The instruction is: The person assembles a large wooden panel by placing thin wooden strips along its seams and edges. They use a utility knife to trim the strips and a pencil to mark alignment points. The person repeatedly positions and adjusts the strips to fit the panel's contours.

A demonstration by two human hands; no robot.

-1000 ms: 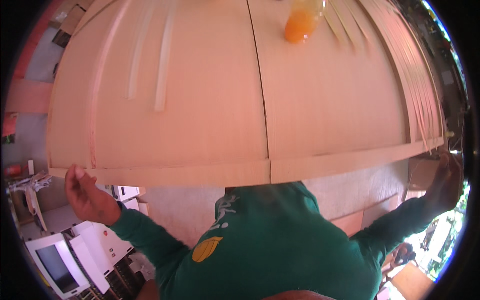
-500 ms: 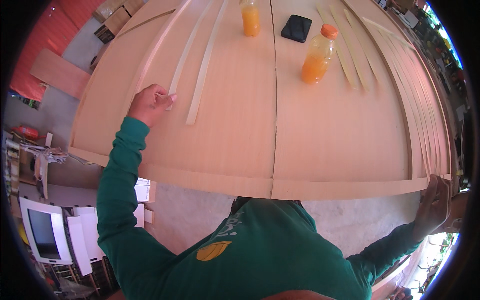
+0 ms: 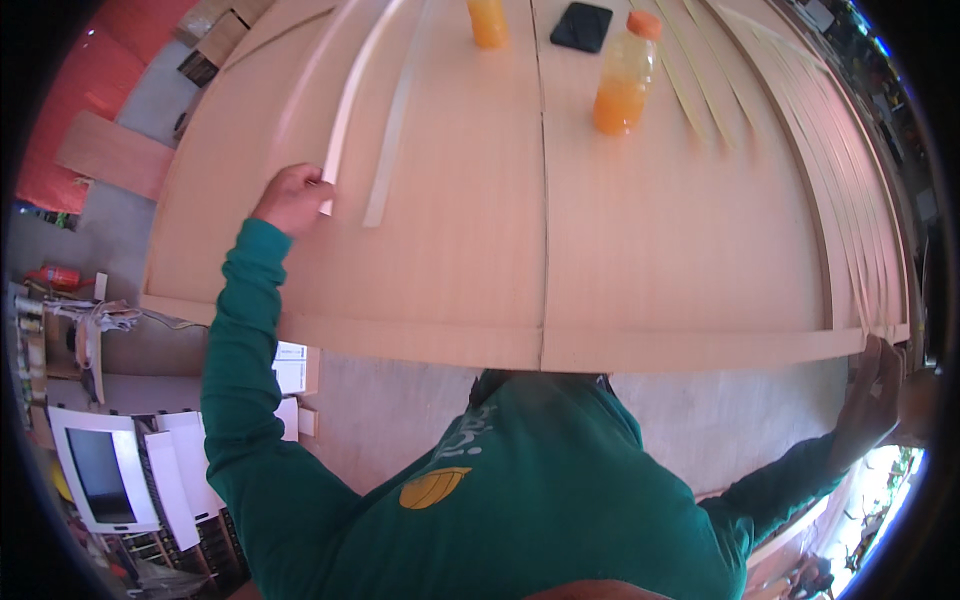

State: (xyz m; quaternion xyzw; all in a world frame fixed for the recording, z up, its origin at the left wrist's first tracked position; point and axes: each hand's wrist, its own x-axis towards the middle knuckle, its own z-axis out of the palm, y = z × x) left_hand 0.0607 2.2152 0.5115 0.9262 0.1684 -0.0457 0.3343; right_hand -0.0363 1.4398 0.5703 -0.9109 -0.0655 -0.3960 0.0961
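Observation:
My left hand (image 3: 290, 198) is closed over the near end of a long pale strip (image 3: 347, 110), with the thumb along its right side. The strip bows away up the tabletop (image 3: 460, 260). A second pale strip (image 3: 388, 150) lies flat to its right. At the table's near right corner my right hand (image 3: 872, 395) has its fingers drawn together. Several thin yellowish strips (image 3: 845, 215) converge at those fingertips, which seem to pinch their ends; the exact grip is small and partly hidden.
A capped bottle of orange drink (image 3: 620, 95), a second bottle (image 3: 488, 22) and a black phone-like device (image 3: 581, 27) stand or lie toward the far side. More thin strips (image 3: 705, 85) lie right of the bottle. A raised wooden border (image 3: 430, 345) edges the table.
The strip at my left hand has swung slightly and now looks brighter and more bowed. My right hand stays at the corner. The whole view has shifted, with the table items higher in it.

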